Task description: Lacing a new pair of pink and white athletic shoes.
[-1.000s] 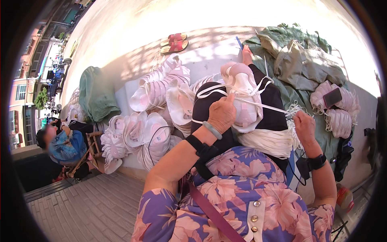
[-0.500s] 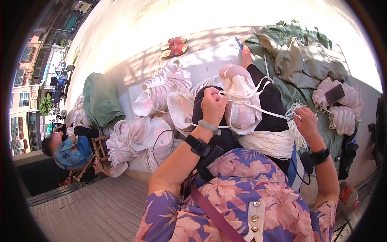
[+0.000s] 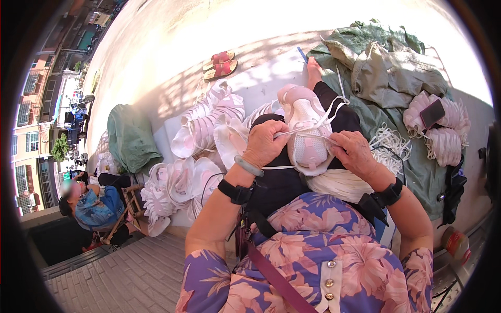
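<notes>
A pink-and-white shoe upper (image 3: 304,108) lies across my lap between my hands. A flat white shoelace (image 3: 322,121) crosses the upper and loops above it on the right. My left hand (image 3: 264,142), at the upper's left side, pinches the lace between thumb and fingers. On the right side, my right hand (image 3: 358,153) is closed with its fingertips on a lace strand beside the upper. Below the upper, a thick bundle of white laces (image 3: 334,185) rests on my lap, partly hidden by my right hand and wrist.
Stacked pink-and-white shoe uppers (image 3: 216,117) lie to the left. Loose white laces (image 3: 390,143) sit right of my lap on green cloth (image 3: 365,94). A phone (image 3: 432,113) lies on bundled uppers at far right. Red sandals (image 3: 221,69) stand beyond; another person (image 3: 96,204) sits at left.
My right hand has come left from the loose laces to the side of the shoe upper. My left hand has shifted slightly left and down, still pinching the lace.
</notes>
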A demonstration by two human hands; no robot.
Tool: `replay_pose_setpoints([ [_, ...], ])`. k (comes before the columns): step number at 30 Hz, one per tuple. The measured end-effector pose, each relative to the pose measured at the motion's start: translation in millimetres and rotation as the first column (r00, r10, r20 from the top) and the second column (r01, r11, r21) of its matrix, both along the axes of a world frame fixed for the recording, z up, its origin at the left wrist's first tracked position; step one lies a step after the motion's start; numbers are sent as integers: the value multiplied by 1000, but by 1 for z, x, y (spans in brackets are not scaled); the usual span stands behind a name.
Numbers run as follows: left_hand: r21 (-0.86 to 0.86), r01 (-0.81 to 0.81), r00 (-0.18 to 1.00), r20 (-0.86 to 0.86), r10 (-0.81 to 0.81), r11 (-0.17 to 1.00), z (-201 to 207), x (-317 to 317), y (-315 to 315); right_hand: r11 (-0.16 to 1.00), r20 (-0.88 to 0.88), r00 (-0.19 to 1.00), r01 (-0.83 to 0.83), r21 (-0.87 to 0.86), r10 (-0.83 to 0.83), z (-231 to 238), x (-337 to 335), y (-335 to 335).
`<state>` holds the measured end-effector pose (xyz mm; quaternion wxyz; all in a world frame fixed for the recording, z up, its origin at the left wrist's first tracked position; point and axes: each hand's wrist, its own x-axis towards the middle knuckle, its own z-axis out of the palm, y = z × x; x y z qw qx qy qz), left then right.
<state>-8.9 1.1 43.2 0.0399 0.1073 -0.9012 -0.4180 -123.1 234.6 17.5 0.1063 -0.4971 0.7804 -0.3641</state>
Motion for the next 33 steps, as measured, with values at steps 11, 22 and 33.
replay_pose_setpoints([
  [11,950,-105,988,66,138,295,-8,-22,-6,996,180,982,70,-55,-59,11,0,-2],
  [22,719,-294,953,269,138,629,-27,-11,8,952,-211,944,206,-225,-254,36,-26,80],
  [33,510,-328,939,266,216,795,-32,-9,14,991,44,990,133,12,-133,20,-13,100],
])
